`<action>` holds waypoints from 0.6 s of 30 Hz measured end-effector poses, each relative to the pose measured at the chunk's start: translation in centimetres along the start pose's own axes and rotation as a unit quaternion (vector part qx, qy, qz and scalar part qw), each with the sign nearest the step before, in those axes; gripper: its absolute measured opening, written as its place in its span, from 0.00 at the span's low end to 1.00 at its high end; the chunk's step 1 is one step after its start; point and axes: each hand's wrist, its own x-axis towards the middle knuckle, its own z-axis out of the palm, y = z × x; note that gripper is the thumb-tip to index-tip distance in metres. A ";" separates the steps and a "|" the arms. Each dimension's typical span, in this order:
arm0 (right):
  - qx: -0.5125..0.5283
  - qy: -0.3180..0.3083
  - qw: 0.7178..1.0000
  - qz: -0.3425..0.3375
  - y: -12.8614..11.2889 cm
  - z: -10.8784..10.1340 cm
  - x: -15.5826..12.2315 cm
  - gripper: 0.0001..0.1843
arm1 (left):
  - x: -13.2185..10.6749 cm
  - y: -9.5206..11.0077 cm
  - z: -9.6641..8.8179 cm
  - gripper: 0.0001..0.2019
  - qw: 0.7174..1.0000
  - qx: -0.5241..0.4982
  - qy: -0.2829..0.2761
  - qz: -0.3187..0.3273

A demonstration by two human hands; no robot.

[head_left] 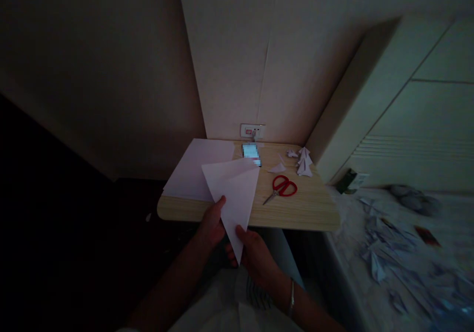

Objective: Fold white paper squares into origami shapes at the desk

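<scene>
Both hands hold a folded sheet of white paper (236, 193), a long triangle whose narrow tip points down toward my lap. My left hand (213, 223) grips its left edge, thumb on top. Lower down, near the tip, my right hand (255, 250) pinches the right edge, with its thumb on the face and fingers underneath. The wide end of the paper overhangs the small wooden table (307, 208). Beneath and left of it lies a stack of white paper (196, 169). To the right rest red-handled scissors (281, 188), blades pointing toward me.
A lit phone (251, 153) lies below a wall socket (253, 131) with a plug in it. Paper scraps (278, 167) and a folded paper tree (304, 162) sit at the table's right. Many paper pieces (385, 243) cover the bed at right.
</scene>
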 end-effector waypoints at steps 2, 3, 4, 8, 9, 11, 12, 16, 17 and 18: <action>-0.012 0.005 1.000 -0.013 0.2 0.2 -0.3 0.24 | 0.1 0.2 0.1 0.11 1.000 -0.003 0.002 0.005; -0.019 0.007 1.000 -0.021 0.2 0.3 -0.4 0.24 | 0.1 0.2 0.2 0.12 1.000 -0.006 0.005 0.006; -0.027 0.010 0.999 -0.030 0.3 0.4 -0.6 0.25 | 0.0 0.3 0.3 0.12 1.000 -0.012 0.009 0.005; -0.056 0.033 0.997 -0.049 0.9 0.8 -1.2 0.26 | -0.2 0.6 0.9 0.12 0.998 -0.048 0.026 0.013; -0.059 0.035 0.997 -0.043 1.1 0.9 -1.4 0.26 | -0.2 0.7 1.0 0.12 0.998 -0.053 0.029 0.019; -0.062 0.027 0.997 -0.026 1.8 1.0 -1.7 0.27 | -0.1 0.9 1.1 0.12 0.997 -0.057 0.034 0.030; -0.067 0.017 0.997 -0.016 2.2 1.0 -1.9 0.28 | 0.0 1.0 1.1 0.12 0.997 -0.058 0.036 0.034; -0.128 -0.017 0.992 -0.009 2.6 0.3 -2.1 0.30 | 0.4 1.7 0.7 0.12 0.995 -0.067 0.037 0.060; -0.148 -0.015 0.989 -0.022 2.2 -0.1 -2.2 0.30 | 0.4 1.9 0.6 0.12 0.995 -0.069 0.035 0.066; -0.165 -0.010 0.985 -0.044 1.6 -0.4 -2.2 0.29 | 0.3 2.1 0.5 0.11 0.994 -0.070 0.032 0.073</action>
